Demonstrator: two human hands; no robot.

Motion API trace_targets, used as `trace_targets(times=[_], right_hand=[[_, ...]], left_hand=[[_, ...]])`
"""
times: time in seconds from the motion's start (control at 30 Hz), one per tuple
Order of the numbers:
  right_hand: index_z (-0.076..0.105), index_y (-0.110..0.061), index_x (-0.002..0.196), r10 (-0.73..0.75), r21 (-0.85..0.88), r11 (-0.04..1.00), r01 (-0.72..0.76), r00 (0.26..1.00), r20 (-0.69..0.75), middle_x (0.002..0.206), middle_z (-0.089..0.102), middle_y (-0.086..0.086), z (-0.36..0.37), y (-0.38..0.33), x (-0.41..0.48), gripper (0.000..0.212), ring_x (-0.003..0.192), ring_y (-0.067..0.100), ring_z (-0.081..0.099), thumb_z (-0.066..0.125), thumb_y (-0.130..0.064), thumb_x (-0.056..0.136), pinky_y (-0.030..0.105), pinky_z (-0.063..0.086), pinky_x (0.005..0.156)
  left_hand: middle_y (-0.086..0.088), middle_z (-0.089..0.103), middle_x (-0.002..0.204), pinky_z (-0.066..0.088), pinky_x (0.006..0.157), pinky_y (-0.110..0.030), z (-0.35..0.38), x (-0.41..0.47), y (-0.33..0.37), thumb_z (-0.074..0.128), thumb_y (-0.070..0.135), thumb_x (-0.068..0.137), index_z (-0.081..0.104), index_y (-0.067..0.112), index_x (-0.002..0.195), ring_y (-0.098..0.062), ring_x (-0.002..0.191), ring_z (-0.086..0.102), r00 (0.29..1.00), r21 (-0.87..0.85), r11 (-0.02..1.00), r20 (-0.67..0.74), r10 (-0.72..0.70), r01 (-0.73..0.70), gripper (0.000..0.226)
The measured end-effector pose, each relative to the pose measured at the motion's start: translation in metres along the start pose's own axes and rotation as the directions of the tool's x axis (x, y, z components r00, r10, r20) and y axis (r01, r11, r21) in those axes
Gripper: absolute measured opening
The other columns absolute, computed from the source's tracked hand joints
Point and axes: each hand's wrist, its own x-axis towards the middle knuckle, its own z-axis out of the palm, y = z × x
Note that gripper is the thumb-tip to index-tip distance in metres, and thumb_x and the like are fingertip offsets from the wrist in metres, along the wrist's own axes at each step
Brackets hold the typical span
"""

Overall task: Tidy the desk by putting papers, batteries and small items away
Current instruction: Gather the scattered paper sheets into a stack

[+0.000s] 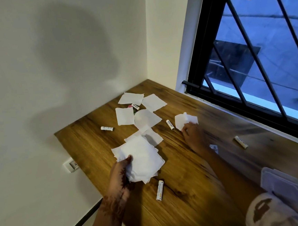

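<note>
My left hand [120,174] grips a stack of white paper squares [141,156] just above the wooden desk [196,189]. My right hand [191,134] pinches a single white paper [185,121] further back, near the window side. Several loose papers [147,117] lie in the far corner. White batteries lie scattered: one at the left [107,128], one beside the right hand's paper [170,124], one near the window [241,142], one in front of the stack [160,190], and one among the far papers [135,106].
A clear plastic container [284,184] sits at the desk's near right, partly behind a white sleeve. A barred window [258,52] runs along the right edge. White walls close the left and back. A wall socket [71,165] sits below the desk's left edge.
</note>
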Motion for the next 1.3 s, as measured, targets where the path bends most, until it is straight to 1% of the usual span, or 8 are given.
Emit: trace_targets(times=[0.13,0.27,0.43,0.57,0.67,0.83,1.13,1.3], right_hand=[[0.058,-0.004,0.101,0.104,0.429,0.901,-0.066,0.992,-0.067,0.099,0.064,0.012,-0.012,-0.043,-0.025,0.016,0.087,0.018,0.062,0.047,-0.015,0.095,0.008,0.042,0.058],[0.051,-0.015,0.1,-0.06,0.624,0.781,0.033,0.998,0.022,0.102,0.061,0.0,-0.015,-0.093,-0.07,0.007,0.093,0.013,0.062,0.046,-0.014,0.095,0.012,0.05,0.061],[0.042,-0.016,0.131,-0.438,0.428,0.833,0.351,0.891,0.123,0.129,0.056,0.003,0.005,-0.123,-0.121,0.035,0.111,0.015,0.059,0.041,-0.021,0.097,0.031,0.057,0.084],[0.036,-0.016,0.136,-0.585,0.304,0.804,0.511,0.77,0.253,0.147,0.04,0.004,0.012,-0.129,-0.135,0.038,0.138,0.016,0.033,0.036,-0.024,0.099,0.033,0.042,0.107],[0.035,-0.023,0.137,-0.56,0.415,0.803,0.428,0.78,0.28,0.144,0.041,0.0,0.003,-0.134,-0.139,0.042,0.134,0.012,0.036,0.039,-0.036,0.097,0.034,0.045,0.103],[0.049,-0.015,0.127,-0.398,0.517,0.798,0.309,0.915,0.066,0.133,0.053,0.002,0.004,-0.127,-0.109,0.034,0.121,0.008,0.048,0.048,-0.026,0.094,0.016,0.045,0.091],[0.059,-0.015,0.124,-0.263,0.074,0.965,0.252,0.924,0.279,0.15,0.035,0.0,0.036,-0.084,-0.041,0.035,0.143,0.02,0.02,0.058,-0.017,0.09,0.036,0.028,0.114],[0.069,-0.008,0.106,-0.257,0.047,0.966,0.253,0.935,0.243,0.143,0.046,0.004,0.039,-0.09,-0.04,0.021,0.138,0.018,0.033,0.056,-0.013,0.091,0.029,0.034,0.109]], left_hand=[[-0.006,0.07,0.068,0.048,0.066,-0.036,0.003,-0.009,0.006,0.057,0.007,0.088,0.056,0.008,0.085,-0.025,0.077,0.059,1.0,-0.056,0.998,0.016,-0.005,0.006,0.003],[-0.002,0.071,0.056,0.049,0.061,-0.035,0.002,-0.016,0.008,0.053,0.008,0.09,0.056,0.009,0.085,-0.024,0.075,0.059,0.999,-0.093,0.996,0.038,-0.007,0.011,0.005],[-0.006,0.07,0.058,0.056,0.051,-0.029,-0.001,-0.025,0.011,0.049,0.021,0.094,0.06,0.005,0.091,-0.021,0.055,0.068,0.998,-0.163,0.987,0.066,-0.001,0.012,0.019],[-0.007,0.062,0.077,0.053,0.059,-0.027,-0.005,-0.03,0.017,0.039,0.044,0.093,0.055,0.014,0.112,-0.017,0.07,0.06,0.995,-0.186,0.982,0.088,0.037,-0.02,0.039],[-0.006,0.073,0.069,0.058,0.051,-0.028,-0.017,-0.033,0.018,0.052,0.039,0.089,0.058,0.013,0.1,-0.02,0.061,0.07,0.991,-0.163,0.987,0.131,0.019,0.003,0.029],[-0.014,0.065,0.103,0.058,0.068,-0.04,-0.031,-0.032,0.017,0.052,0.01,0.091,0.049,0.004,0.126,-0.031,0.092,0.063,0.995,-0.123,0.992,0.097,0.039,-0.027,0.035],[-0.009,0.061,0.095,0.056,0.047,-0.028,-0.047,-0.024,0.032,0.055,0.007,0.088,0.046,0.0,0.125,-0.026,0.085,0.06,0.996,-0.131,0.987,-0.026,0.087,-0.089,0.038],[-0.009,0.061,0.096,0.058,0.048,-0.03,-0.055,-0.014,0.048,0.055,0.005,0.088,0.047,0.001,0.122,-0.026,0.085,0.06,0.992,-0.158,0.98,-0.05,0.112,-0.119,0.035]])
